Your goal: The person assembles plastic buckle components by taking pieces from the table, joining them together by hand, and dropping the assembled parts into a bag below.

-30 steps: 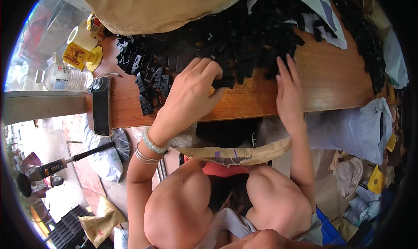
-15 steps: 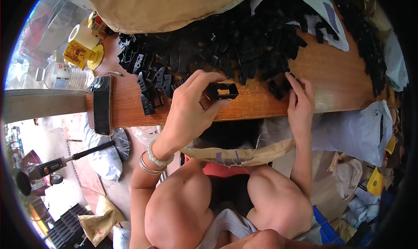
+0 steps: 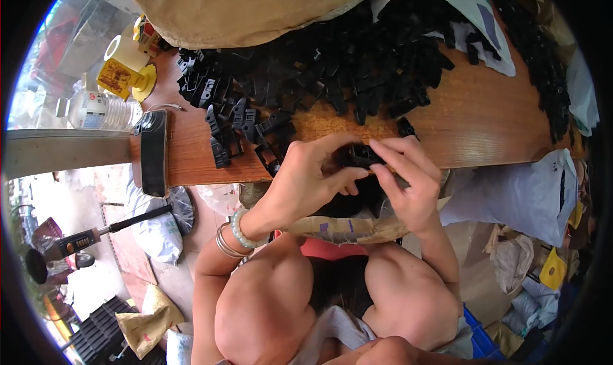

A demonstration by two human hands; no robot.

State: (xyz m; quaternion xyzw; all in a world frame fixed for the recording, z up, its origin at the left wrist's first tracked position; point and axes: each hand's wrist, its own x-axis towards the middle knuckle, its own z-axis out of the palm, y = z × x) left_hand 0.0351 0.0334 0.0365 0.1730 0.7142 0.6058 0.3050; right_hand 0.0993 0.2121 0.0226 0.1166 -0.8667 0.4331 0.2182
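Note:
My left hand (image 3: 313, 176) is closed around a small black plastic housing (image 3: 359, 155) just above the table's front edge. From the other side my right hand (image 3: 408, 176) meets it, fingertips pinched at the housing's right end. Whether a second small part sits between the right fingertips is hidden. Beyond my hands a large heap of black plastic parts (image 3: 306, 71) covers the back of the table. Several loose black parts (image 3: 242, 119) lie left of my left hand, and one more black part (image 3: 407, 129) rests just behind my right fingers.
The wooden table (image 3: 472, 129) ends just before my lap. Below the edge hangs an open sack (image 3: 345, 228) with a tan rim. A black phone-like object (image 3: 154, 154), a plastic bottle (image 3: 102, 111) and a yellow tape holder (image 3: 121, 77) stand left. A white sack (image 3: 517, 189) is at right.
My right hand has left the tabletop and come in to the left, meeting the left hand at the housing. The left hand has moved slightly right and toward me, turning the housing.

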